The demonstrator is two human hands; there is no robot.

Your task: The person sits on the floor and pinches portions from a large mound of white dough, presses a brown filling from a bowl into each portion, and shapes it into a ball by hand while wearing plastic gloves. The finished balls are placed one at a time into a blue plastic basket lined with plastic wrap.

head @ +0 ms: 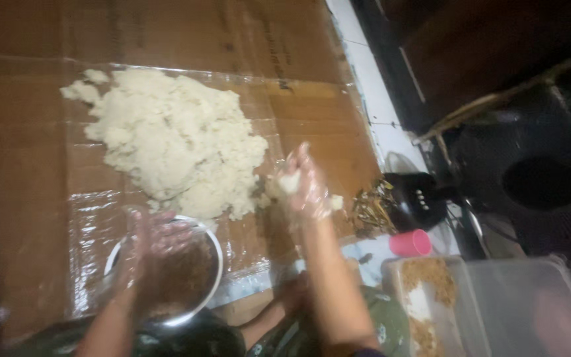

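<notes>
While the right hand [305,185], in a thin clear glove, was cupped around a small white lump of rice [290,182], it hovered just beside the right edge of the rice mound [176,142]. The lump looked pale, sticky and rounded. The mound was one large, coarse, off-white heap lying on clear plastic sheeting [94,218] spread over flattened brown cardboard [166,33]. The left hand [156,241], also gloved, rested with loosely spread fingers over one round metal bowl [170,271] holding a brown crumbly filling; it gripped nothing I could make out. To the right stood one pink cup [411,243], one clear plastic container [497,304] with brown crumbs inside, and one black appliance [418,198]. Faint print on the cardboard was too blurred to make out.
</notes>
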